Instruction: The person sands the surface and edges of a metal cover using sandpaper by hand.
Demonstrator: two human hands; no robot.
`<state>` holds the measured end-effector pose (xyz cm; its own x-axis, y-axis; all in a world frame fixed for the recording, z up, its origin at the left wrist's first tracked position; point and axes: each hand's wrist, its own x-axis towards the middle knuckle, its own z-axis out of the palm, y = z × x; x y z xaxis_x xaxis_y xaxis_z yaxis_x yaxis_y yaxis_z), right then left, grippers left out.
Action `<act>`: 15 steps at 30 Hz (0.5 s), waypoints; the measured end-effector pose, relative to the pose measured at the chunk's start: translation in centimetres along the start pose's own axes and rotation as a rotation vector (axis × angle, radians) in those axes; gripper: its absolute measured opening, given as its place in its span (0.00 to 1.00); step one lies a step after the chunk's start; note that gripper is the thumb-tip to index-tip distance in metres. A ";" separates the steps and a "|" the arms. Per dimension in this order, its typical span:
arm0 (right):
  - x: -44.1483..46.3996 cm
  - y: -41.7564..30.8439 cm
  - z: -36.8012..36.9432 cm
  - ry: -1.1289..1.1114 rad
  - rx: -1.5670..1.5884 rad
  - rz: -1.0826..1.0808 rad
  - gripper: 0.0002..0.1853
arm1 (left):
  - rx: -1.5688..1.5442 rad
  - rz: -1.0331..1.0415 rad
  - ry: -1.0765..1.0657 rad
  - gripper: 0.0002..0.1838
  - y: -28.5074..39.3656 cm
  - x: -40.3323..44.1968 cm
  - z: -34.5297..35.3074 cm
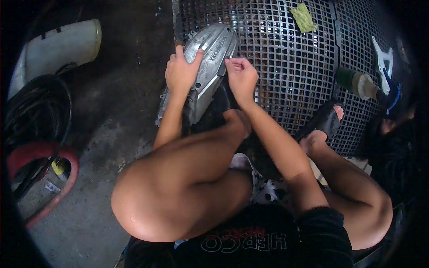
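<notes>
A grey metal engine cover (214,49) with raised lettering lies tilted between my feet, partly on the grate. My left hand (182,71) grips its left edge, thumb on the top face and fingers over the side. My right hand (242,80) is closed at the cover's right edge, its fingers curled and pinched together against the rim. Whatever those fingertips may hold is too small or hidden to make out. The cover's lower end shows beneath my left wrist, beside my shoe.
A black plastic grate (286,67) covers the floor at the right, with a yellow sponge (304,18) and a green-capped bottle or brush (357,82) on it. A white bracket (383,62) lies far right. At left are a pale tube (67,47), a black hose (38,107) and a red hoop (71,165).
</notes>
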<state>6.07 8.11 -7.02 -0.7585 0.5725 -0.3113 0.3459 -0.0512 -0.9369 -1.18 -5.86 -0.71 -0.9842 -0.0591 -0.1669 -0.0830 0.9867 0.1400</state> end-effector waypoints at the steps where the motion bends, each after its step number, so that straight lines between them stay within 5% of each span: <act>1: 0.6 0.5 0.0 0.027 -0.021 -0.043 0.10 | -0.012 0.018 0.017 0.36 -0.2 -0.1 0.1; 15: 0.8 0.6 0.6 -0.045 0.080 -0.017 0.11 | -0.040 -0.030 -0.042 0.36 -0.2 0.0 -0.1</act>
<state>5.37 8.03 -7.96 -0.7886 0.5363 -0.3008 0.2891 -0.1084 -0.9511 -1.15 -6.07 -0.63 -0.9739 -0.0814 -0.2118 -0.1193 0.9777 0.1727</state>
